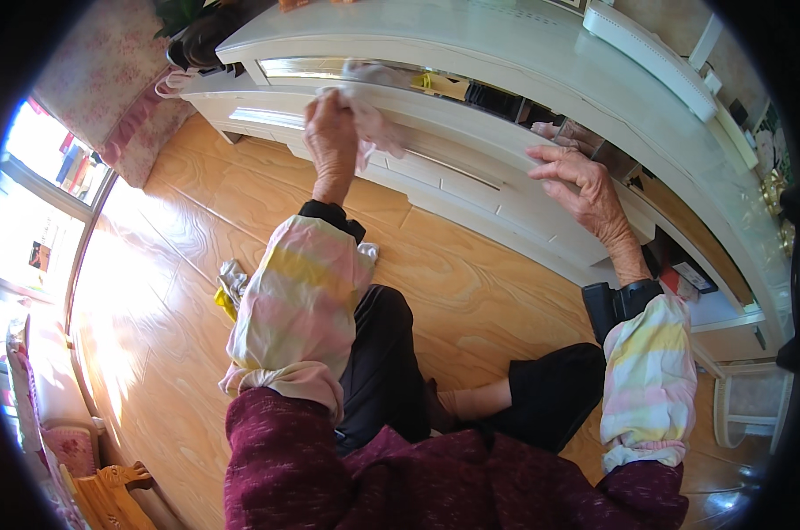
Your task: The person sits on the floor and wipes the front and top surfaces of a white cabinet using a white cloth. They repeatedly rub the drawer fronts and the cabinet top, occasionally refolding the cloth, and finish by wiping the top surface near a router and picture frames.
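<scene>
My left hand (332,142) grips a pale pink cloth (373,126), blurred at its loose end, in front of the white cabinet (479,156). Part of the cloth hangs down before the cabinet's drawer front. Behind it runs a narrow mirrored or glass strip (300,67) below the cabinet's top. My right hand (575,185) holds nothing; its fingers are apart and its fingertips are at the cabinet's upper edge, near the strip. Whether they touch it I cannot tell. Both forearms wear striped pastel sleeve covers, with black bands at the wrists.
Crumpled grey and yellow cloths (231,285) lie on the wood-patterned floor (440,265) beside my left sleeve. A white device (648,59) stands on the cabinet top. Boxes (695,275) sit in an open compartment at right. A floral-covered piece of furniture (108,79) stands at upper left.
</scene>
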Available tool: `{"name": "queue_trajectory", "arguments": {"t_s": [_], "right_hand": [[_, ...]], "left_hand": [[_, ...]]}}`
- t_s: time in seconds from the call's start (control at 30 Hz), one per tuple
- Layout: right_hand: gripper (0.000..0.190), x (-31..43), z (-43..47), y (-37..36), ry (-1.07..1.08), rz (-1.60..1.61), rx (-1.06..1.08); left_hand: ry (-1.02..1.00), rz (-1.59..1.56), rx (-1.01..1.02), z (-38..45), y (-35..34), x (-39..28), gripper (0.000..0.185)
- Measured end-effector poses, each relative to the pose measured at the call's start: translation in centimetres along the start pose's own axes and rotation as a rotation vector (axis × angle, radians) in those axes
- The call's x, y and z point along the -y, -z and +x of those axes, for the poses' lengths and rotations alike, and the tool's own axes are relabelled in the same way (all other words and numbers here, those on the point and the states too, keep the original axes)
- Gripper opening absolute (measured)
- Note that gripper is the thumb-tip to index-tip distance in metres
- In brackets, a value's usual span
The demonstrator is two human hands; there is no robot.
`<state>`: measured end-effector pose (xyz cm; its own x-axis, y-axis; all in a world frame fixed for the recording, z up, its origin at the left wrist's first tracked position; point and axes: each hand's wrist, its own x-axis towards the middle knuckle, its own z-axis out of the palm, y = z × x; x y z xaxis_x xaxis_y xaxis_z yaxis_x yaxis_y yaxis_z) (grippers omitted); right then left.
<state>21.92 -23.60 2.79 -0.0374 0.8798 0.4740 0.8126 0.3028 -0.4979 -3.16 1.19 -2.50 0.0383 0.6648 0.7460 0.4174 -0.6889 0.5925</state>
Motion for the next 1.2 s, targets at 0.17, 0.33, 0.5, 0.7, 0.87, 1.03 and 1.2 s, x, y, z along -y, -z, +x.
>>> {"name": "queue_trajectory", "arguments": {"t_s": [0.17,0.33,0.5,0.7,0.87,1.03,1.2], "right_hand": [[0.017,0.0,0.0,0.0,-0.005,0.017,0.003],[0.016,0.1,0.0,-0.1,-0.011,-0.005,-0.012],[0.017,-0.2,-0.1,0.1,-0.043,0.031,0.027],[0.018,0.0,0.0,0.1,-0.058,0.063,0.032],[0.019,0.0,-0.2,0.3,-0.112,0.129,0.038],[0.03,-0.3,-0.2,0.4,-0.041,0.075,-0.005],[0.05,-0.3,0.0,-0.1,-0.039,0.098,-0.08]], "left_hand": [[0.171,0.138,-0.026,1.0,-1.2,1.1,0.031],[0.111,0.117,-0.006,-1.3,-2.9,-2.5,0.034],[-0.076,-0.086,0.099,-5.7,-3.8,-7.9,0.027],[-0.406,-0.113,0.37,-8.3,-4.1,-12.2,0.033],[-0.41,0.012,0.324,-5.4,-2.9,-9.1,0.036],[-0.295,0.013,0.295,-5.0,-2.8,-8.4,0.03],[-0.303,-0.366,0.395,-8.5,-5.0,-14.6,0.032]]}}
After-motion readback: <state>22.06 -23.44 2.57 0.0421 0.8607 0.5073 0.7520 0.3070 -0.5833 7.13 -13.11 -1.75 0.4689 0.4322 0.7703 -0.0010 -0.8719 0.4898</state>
